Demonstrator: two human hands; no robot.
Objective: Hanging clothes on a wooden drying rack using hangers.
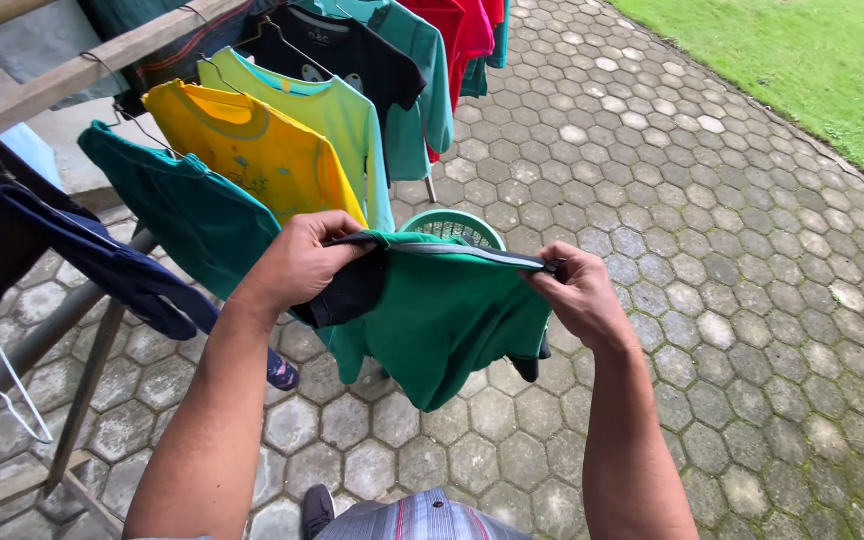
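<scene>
Two hands hold a green garment (442,320) stretched between them at the centre of the frame. The left hand (297,262) grips its dark waistband at one end, fingers curled over the cloth; the right hand (580,293) pinches the other end of the band between thumb and fingers. The garment hangs down from the band in loose folds, with a dark patch of cloth just below the left hand.

Just behind the garment, a green basket (452,225) stands on the paving (672,200), only its rim and part of its mesh wall showing.

In the upper left of the frame, a wooden rail (82,72) carries shirts on wire hangers: a yellow shirt (252,150), a light green shirt (337,115), a black shirt (347,50), a teal shirt (417,40) and a red one (457,30). A dark teal garment (187,215) hangs lowest, close to the left forearm, and a navy cloth (117,265) droops at the left edge.

Grass (812,60) fills the upper right corner. At the bottom edge, a shoe (317,510) shows beside a striped hem (422,518).
</scene>
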